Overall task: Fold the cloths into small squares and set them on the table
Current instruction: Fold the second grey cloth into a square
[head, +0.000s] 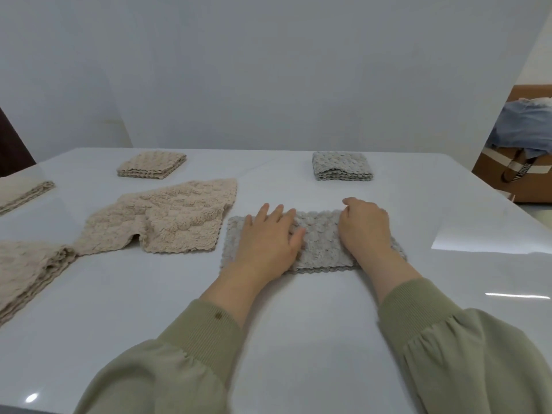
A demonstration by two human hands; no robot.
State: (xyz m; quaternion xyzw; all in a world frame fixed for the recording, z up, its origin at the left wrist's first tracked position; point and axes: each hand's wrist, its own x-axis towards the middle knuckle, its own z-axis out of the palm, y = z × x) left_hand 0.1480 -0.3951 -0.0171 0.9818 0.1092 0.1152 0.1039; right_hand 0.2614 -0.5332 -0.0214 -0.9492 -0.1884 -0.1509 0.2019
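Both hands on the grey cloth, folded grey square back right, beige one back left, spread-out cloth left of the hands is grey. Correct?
Not quite. Head view: the spread-out cloth is beige, not grey. The rest holds: left hand and right hand on the grey cloth, grey square back right, beige square back left.

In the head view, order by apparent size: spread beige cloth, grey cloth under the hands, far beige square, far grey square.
1. spread beige cloth
2. grey cloth
3. beige square and grey square: look alike, unranked; both lie farther away.
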